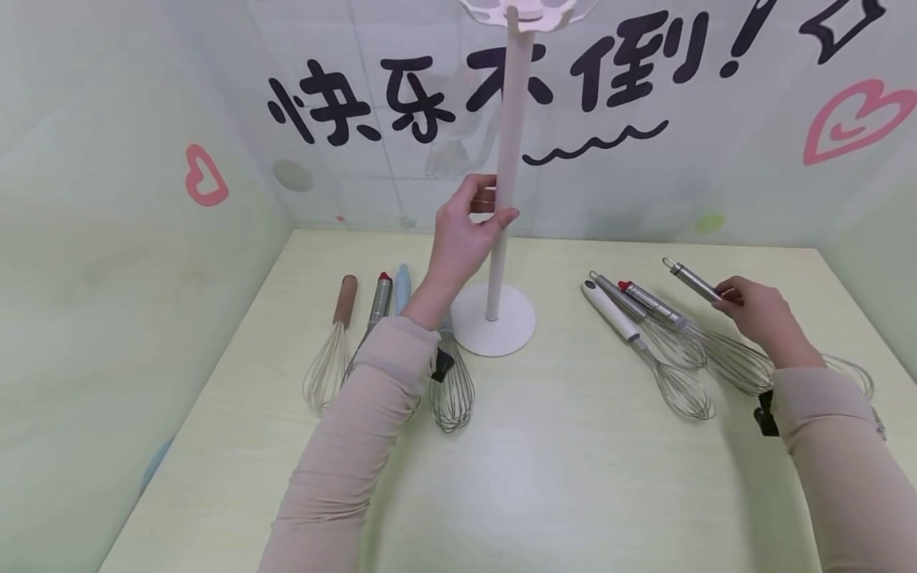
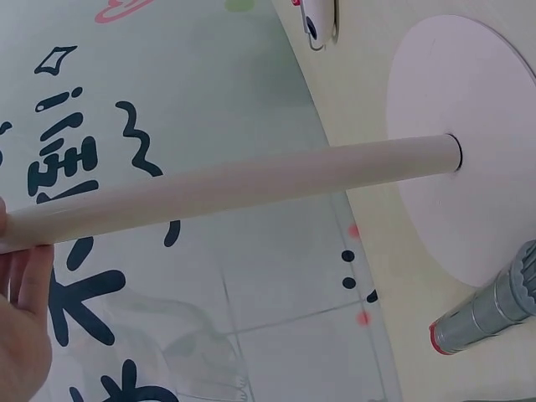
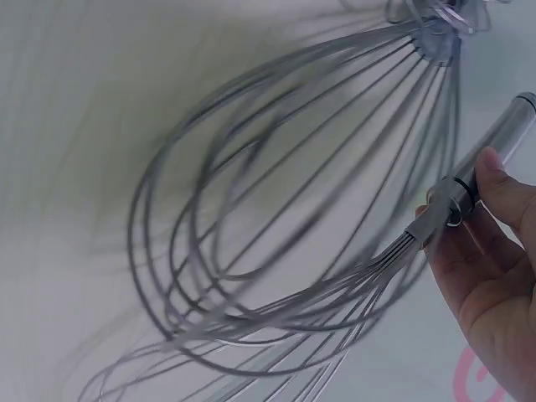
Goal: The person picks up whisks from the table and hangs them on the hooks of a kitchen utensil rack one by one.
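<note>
A white stand has a straight pole (image 1: 510, 135), a round base (image 1: 519, 338) and a scalloped top (image 1: 530, 14) cut off by the head view's upper edge. My left hand (image 1: 462, 235) grips the pole about midway up, thumb in front. On the right, my right hand (image 1: 762, 314) pinches a steel-handled whisk (image 3: 507, 130) where handle meets wires. Its handle points up and left in the head view; hand and sleeve hide part of its wires. In the right wrist view another whisk's large wire loops (image 3: 209, 193) overlap the held one.
Left of the stand lie whisks with a wooden handle (image 1: 345, 301), a red-tipped steel handle (image 1: 381, 296) and a light blue handle (image 1: 403, 286), partly behind my left arm. Right of it lie a white-handled whisk (image 1: 609, 310) and steel ones (image 1: 652, 304). A printed backdrop (image 1: 430, 183) stands behind the table.
</note>
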Available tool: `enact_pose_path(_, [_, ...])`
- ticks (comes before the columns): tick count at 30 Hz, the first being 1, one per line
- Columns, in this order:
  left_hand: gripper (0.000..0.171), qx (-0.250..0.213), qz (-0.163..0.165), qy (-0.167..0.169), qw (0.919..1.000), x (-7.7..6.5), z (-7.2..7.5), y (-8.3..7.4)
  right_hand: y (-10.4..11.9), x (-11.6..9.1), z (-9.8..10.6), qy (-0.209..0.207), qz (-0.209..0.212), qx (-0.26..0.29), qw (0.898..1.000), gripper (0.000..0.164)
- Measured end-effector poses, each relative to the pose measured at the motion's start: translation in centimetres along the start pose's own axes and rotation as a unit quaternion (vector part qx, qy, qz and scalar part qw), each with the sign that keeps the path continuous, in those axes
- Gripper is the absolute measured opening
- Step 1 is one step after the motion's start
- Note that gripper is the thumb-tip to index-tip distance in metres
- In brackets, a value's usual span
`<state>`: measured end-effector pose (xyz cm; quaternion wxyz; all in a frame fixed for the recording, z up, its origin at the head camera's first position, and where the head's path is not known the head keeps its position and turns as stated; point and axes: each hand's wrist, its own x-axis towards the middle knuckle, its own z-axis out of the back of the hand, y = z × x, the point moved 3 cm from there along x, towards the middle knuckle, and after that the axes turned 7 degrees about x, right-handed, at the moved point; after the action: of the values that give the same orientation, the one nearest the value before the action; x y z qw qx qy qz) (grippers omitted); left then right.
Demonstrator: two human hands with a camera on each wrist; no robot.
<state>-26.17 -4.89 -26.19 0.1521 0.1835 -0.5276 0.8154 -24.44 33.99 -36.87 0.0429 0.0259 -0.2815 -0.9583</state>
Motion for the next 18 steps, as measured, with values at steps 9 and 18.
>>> enact_pose_path(9, [0.041, 0.002, 0.023, 0.006, 0.9997, 0.2, 0.1, 0.0, 2.5, 0.2, 1.8, -0.055, 0.034, 0.030, 0.997, 0.030])
enact_pose_path(18, [0.047, -0.022, 0.057, 0.027, 0.9977, 0.3, 0.2, 0.0, 5.2, 0.2, 4.0, -0.094, 0.034, 0.069, 0.993, 0.041])
